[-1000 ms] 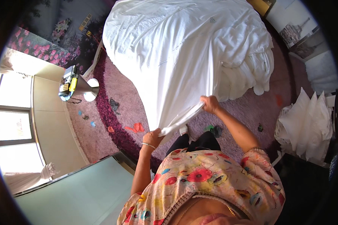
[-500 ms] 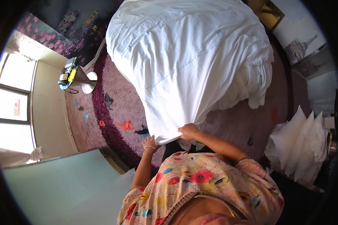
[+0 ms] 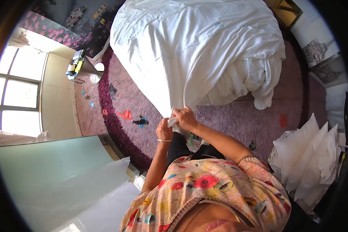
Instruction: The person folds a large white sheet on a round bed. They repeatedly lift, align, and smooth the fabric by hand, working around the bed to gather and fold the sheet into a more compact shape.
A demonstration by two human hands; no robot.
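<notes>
A large white bed sheet [image 3: 170, 58] spreads across the bed, with its near corner drawn into a narrow point toward me. My left hand [image 3: 164, 130] is closed on the edge of that corner. Right beside it, a little farther from me, my right hand [image 3: 185, 118] grips the gathered cloth. A short folded end of the sheet shows between the two hands. From there, taut folds fan out over the bed. On the right side, more bunched white bedding [image 3: 241, 83] hangs down toward the carpet.
Several white pillows [image 3: 303, 154] lean in a stack at right. A small silver pedestal table [image 3: 89, 69] carries a phone at left, near the window. A frosted glass panel [image 3: 54, 166] stands at near left. Red scraps [image 3: 125, 115] and dark scraps [image 3: 112, 90] lie on the purple carpet [image 3: 139, 102].
Both hands have moved closer together and farther from me, still on the sheet's corner. The corner is gathered narrower, and more bunched bedding shows on the right.
</notes>
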